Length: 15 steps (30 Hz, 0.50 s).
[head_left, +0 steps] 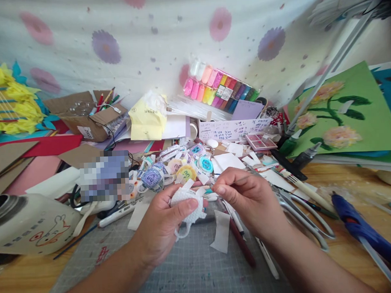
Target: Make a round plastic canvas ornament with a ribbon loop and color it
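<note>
My left hand [166, 216] is closed around a small white textured piece [188, 203] with short tabs and a loop hanging below it, the thumb lying across its front. Just right of it, my right hand [245, 196] has thumb and forefinger pinched together; what they hold, if anything, is too small to make out. Both hands are above a grey cutting mat [187, 270]. Behind them lies a pile of small round decorated pieces, among them a yellow one [186, 173] and a turquoise one [205, 164].
Scissors [300, 215] and a blue glue gun [355, 222] lie at the right. A white jar [34, 222] stands at the left. Pens, a white strip [221, 232] and a dark red stick [242, 243] are on the mat. Farther back are a cardboard box [85, 122] and coloured clay packs [222, 88].
</note>
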Motion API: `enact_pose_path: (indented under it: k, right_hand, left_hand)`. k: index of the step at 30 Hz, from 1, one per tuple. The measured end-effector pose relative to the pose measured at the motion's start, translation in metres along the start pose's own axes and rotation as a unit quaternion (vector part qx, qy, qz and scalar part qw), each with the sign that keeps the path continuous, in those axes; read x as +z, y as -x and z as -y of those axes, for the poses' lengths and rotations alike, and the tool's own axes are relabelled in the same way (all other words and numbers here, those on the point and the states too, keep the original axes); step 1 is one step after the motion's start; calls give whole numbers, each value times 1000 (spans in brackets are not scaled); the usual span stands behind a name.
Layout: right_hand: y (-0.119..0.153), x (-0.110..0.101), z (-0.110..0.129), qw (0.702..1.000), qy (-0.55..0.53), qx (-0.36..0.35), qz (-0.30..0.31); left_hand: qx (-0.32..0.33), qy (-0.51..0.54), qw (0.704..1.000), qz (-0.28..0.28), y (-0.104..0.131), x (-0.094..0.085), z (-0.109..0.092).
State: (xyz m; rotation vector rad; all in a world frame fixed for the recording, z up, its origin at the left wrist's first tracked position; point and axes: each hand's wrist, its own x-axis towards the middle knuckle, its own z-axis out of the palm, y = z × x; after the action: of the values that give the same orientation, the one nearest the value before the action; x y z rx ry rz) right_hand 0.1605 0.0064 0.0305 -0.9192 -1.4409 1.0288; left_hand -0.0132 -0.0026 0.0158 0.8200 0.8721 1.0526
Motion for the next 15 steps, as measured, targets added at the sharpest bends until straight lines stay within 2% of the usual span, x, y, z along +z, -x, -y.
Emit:
enact_pose_path:
  k: [5,10,15]
  right_hand:
    - [1,-2,0,1000,16,-12,-5]
    - [0,-11,-6,993,-22,-72,-88]
    - [3,-8,-7,990,7,-113,-83]
  left_hand:
    - [-1,-5,1000,-9,1,1,0]
    - [7,-12,1000,-14,-1,1,-5]
    - [14,-51,999,5,2,-2,-3]
